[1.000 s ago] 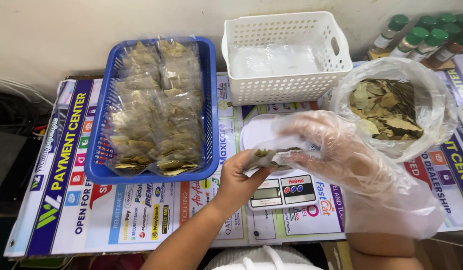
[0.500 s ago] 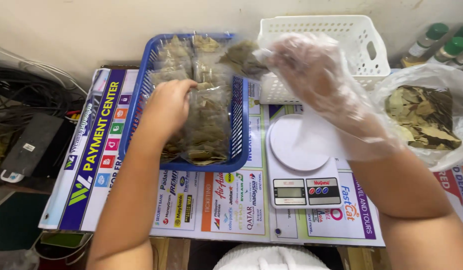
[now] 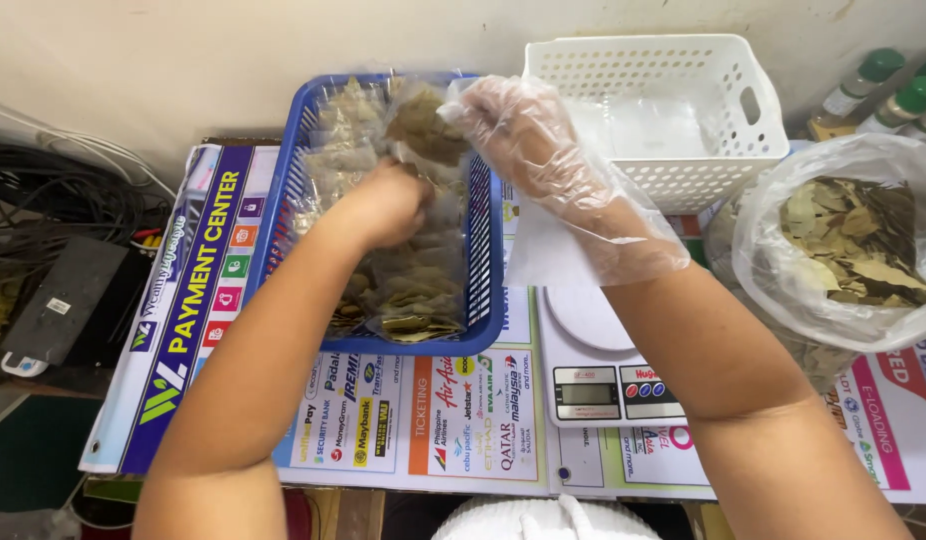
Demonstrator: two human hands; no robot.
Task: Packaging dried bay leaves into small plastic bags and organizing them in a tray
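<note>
Two baskets (image 3: pixel 283 190) (image 3: pixel 753 150), one scale (image 3: pixel 608 385), three bottles (image 3: pixel 863 80)

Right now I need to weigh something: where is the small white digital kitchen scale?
In the head view, the white digital scale sits right of centre on the printed table cover, beneath the gloved right forearm, between the blue plastic basket and the clear bag of dried leaves.

Blue plastic basket (image 3: pixel 488 250); glossy clear-film glove (image 3: pixel 573 190).
</note>
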